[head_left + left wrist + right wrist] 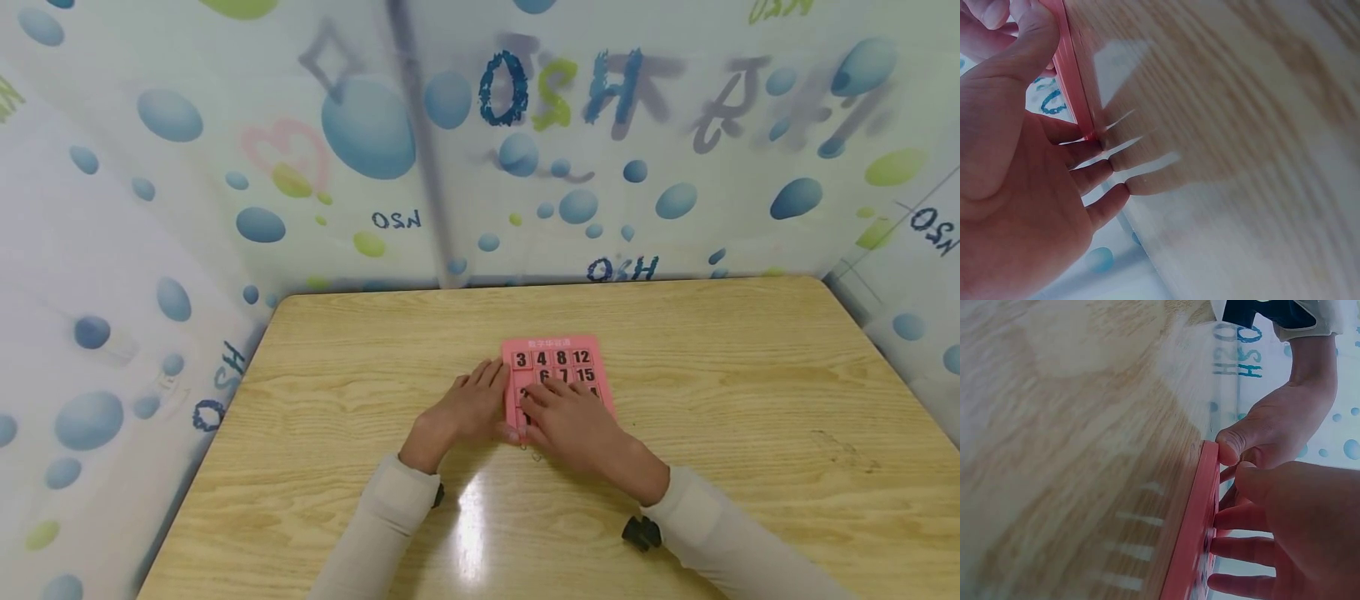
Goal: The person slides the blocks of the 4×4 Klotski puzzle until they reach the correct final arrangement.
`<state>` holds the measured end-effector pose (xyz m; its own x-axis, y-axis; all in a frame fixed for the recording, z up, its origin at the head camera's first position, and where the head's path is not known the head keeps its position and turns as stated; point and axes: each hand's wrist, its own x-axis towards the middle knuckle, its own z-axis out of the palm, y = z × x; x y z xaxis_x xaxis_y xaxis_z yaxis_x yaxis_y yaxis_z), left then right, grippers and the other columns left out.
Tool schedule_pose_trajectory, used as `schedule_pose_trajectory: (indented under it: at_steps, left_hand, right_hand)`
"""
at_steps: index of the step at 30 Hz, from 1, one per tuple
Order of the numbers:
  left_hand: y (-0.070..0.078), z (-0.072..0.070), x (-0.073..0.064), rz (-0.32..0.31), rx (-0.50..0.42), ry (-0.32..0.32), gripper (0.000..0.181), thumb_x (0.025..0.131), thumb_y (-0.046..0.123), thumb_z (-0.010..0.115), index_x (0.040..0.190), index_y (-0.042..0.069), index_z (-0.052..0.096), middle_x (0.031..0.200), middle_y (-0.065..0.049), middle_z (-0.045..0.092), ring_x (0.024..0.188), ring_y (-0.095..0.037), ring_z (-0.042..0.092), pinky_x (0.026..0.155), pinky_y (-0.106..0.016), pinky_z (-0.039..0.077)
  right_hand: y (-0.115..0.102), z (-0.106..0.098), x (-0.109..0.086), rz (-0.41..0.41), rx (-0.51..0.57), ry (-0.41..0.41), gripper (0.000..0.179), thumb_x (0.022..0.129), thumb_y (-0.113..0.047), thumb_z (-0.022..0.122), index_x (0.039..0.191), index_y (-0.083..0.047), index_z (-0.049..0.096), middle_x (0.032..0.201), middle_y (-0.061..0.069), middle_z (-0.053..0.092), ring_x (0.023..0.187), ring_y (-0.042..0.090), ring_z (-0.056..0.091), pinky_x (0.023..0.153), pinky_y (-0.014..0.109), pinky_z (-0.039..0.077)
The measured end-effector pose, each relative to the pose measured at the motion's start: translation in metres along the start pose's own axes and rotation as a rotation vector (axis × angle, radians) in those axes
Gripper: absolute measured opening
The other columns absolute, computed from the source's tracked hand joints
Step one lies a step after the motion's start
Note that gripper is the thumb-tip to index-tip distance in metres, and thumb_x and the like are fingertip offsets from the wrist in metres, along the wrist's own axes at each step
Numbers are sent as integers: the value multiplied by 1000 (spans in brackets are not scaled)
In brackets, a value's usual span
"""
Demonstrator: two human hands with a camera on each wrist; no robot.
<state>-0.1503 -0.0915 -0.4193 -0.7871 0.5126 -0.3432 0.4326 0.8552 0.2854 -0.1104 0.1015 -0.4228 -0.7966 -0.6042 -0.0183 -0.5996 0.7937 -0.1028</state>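
Observation:
A pink sliding number puzzle lies flat on the table, its black-numbered tiles partly covered by the hands. My left hand rests along the puzzle's left side. Its fingers are extended, with fingertips down at the tabletop beside the frame, and the thumb touches the near left corner. Over the lower tiles lies my right hand, its fingertips touching the tile faces. In the right wrist view the right fingers reach nearly straight onto the puzzle's face. Tiles 3, 4, 8 and 12 show in the far row.
The wood-grain table extends around the puzzle on all sides. Behind it hangs a pale curtain printed with blue and green drops and lettering. A dark wrist device sits by the right cuff.

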Motion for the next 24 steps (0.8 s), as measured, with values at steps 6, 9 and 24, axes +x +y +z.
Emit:
schedule_pose_trajectory:
  at_steps: [6,9,24]
  left_hand:
    - [0,1,1,-5,-1,-5,111,84,59,68,159,4,7,167,-13,9,154,-31,8,120,-52,22]
    - [0,1,1,-7,0,-8,112,84,61,68,160,4,7,167,-13,8,154,-31,8,120,-52,22]
    - [-1,2,1,-7,-1,-6,111,84,60,67,160,5,6,167,-13,8,154,-31,8,120,-52,21]
  right_hand:
    - [2,3,1,-1,-22,18,48,102,-45,49,137,-14,61,143,8,55,132,34,49,105,57,42]
    - [2,3,2,-5,-29,30,46,102,-43,50,136,-13,61,142,8,56,132,34,50,104,57,42]
    - [7,3,11,46,-22,-23,46,104,-40,45,142,-15,56,148,7,51,136,34,46,108,59,39]
